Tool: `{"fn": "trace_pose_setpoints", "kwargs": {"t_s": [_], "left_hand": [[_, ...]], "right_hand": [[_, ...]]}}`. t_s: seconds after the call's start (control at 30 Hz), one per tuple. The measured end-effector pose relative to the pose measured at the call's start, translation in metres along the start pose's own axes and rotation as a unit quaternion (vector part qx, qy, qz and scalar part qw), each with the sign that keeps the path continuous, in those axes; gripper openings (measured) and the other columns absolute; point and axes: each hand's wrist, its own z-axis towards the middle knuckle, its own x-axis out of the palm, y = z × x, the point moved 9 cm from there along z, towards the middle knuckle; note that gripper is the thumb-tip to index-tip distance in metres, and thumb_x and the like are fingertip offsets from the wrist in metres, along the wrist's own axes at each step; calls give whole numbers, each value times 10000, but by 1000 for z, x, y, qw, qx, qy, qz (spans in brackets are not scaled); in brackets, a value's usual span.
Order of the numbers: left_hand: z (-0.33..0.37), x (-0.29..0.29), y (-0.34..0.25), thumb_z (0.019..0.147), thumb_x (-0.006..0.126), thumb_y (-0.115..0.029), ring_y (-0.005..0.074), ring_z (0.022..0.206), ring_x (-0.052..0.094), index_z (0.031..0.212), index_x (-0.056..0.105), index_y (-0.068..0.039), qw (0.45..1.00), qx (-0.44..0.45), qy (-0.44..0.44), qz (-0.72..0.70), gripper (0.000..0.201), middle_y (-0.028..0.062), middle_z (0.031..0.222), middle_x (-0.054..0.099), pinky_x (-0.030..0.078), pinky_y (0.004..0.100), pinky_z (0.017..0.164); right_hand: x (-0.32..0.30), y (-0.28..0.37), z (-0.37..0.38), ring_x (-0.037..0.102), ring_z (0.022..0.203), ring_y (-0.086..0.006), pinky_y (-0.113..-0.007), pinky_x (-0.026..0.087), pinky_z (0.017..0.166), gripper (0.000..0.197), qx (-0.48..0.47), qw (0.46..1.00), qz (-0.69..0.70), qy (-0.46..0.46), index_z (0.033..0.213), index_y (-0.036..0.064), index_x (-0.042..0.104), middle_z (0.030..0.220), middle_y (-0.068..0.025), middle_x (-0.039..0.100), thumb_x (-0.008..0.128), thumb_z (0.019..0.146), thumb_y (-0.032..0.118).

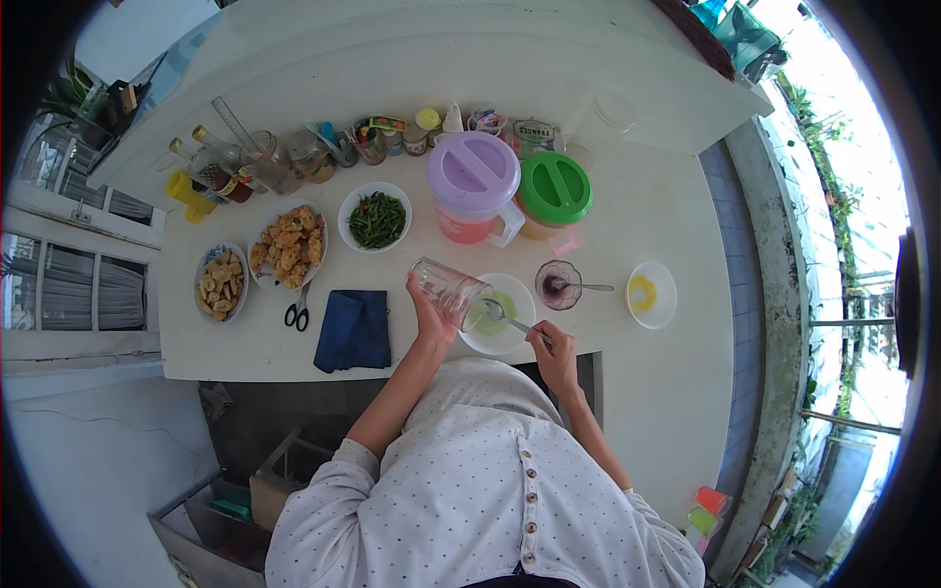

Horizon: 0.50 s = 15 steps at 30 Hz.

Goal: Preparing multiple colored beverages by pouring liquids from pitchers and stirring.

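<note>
My left hand [432, 312] is wrapped round a clear glass jar [453, 288], which is tilted with its mouth toward a white bowl [526, 297]. Inside the bowl is a pale green substance [507, 312]. My right hand [556, 355] grips a metal spoon [517, 323] by its handle, and the spoon's head is at the jar's mouth, over the bowl. Just right of the bowl stands a small glass bowl [545, 279] of dark red contents with another spoon [596, 287] resting in it. Farther right sits a white bowl [667, 294] with something yellow inside.
Behind my hands stand a purple-lidded pitcher [474, 174] and a green-lidded pitcher [556, 191]. To the left are plates of fried food [290, 245], a bowl of green vegetables [377, 221], scissors [298, 311] and a folded blue cloth [352, 330]. Bottles and jars [312, 157] line the wall.
</note>
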Motion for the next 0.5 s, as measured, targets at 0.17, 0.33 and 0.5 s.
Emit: {"fn": "trace_pose_setpoints", "kwargs": {"t_s": [0.17,0.33,0.5], "left_hand": [[-12,-8,1,711,436,-678,321,1115,437,1319,135,-137,993,-27,-116,-27,868,160,1255,350,366,451,934],[-9,-5,0,702,465,-672,334,1122,428,1312,86,-128,996,-17,-70,-51,901,183,1246,347,377,461,923],[-10,-4,1,704,480,-659,335,1123,428,1305,45,-120,996,-12,-63,-68,917,203,1247,339,381,458,924]], "right_hand": [[4,2,0,448,462,-112,-254,350,453,144,11,999,-20,32,757,-19,573,582,-85,550,515,774,112],[8,0,-2,409,479,-76,-239,324,447,142,13,998,-39,53,747,-25,567,599,-65,555,508,777,101],[8,2,-3,410,469,-83,-243,327,446,146,5,998,-30,51,756,-20,571,594,-71,555,502,784,105]]}}
